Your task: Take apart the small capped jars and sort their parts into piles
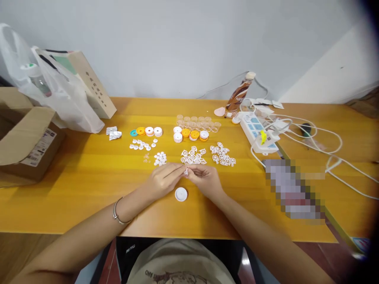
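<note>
My left hand (166,178) and my right hand (206,180) meet at the fingertips over the table. Pinched between them is a small white openwork plastic piece (185,172), mostly covered by the fingers. Just below, a round white plastic cap (181,194) lies on the table. Beyond my fingers sits a pile of white openwork plastic pieces (194,156), with a second pile of similar pieces (222,154) to its right. Left of them are a cluster of small white round pieces (160,158) and some tiny pinkish rings (147,158).
Farther back stand white and orange round caps (186,133), clear plastic cups (198,123) and white knobbed discs (143,144). A cardboard box (26,138) and plastic bag (68,102) occupy the left. To the right are a bottle (239,94), a power strip (257,132) and loose white cables.
</note>
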Demonstrator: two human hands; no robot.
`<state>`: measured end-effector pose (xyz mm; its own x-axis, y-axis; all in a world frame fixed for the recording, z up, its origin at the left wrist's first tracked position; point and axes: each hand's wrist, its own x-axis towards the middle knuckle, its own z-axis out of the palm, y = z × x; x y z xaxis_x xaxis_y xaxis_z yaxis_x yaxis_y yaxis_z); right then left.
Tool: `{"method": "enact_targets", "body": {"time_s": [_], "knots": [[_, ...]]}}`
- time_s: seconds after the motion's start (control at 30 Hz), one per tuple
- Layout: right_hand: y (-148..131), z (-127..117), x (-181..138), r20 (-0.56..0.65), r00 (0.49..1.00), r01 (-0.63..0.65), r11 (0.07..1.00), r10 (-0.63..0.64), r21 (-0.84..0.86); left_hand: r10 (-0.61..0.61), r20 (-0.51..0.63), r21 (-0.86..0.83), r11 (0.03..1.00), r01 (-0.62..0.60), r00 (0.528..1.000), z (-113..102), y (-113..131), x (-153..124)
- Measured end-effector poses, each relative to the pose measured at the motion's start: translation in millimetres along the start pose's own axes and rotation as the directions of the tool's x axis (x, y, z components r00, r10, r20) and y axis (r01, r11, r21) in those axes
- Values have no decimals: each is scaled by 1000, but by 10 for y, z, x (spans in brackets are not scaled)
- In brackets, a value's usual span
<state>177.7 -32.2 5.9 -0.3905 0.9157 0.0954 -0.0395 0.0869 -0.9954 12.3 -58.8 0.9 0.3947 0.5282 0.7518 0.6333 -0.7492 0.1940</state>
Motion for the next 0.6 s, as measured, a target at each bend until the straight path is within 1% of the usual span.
{"method": "enact_targets", "body": {"time_s": [0.2, 0.33, 0.43, 0.53, 0.6], "knots": [[21, -40, 0, -7, 999, -49, 999, 49, 3, -84, 26, -136, 987, 86, 996, 47, -45, -19], [-33, -66, -10, -35, 993, -116, 993, 117, 30, -110, 49, -174, 978, 117, 993, 25, -24, -8], [-79, -86, -4, -8, 984, -178, 982, 179, 64, -131, 67, -195, 970, 142, 989, 4, -5, 13], [-120, -95, -1, 12, 979, -203, 977, 203, 70, -100, 72, -192, 975, 112, 992, -32, 1, 19], [-136, -90, -8, 26, 976, -218, 973, 216, 79, -20, 98, -190, 981, 38, 995, -75, -2, 21]]}}
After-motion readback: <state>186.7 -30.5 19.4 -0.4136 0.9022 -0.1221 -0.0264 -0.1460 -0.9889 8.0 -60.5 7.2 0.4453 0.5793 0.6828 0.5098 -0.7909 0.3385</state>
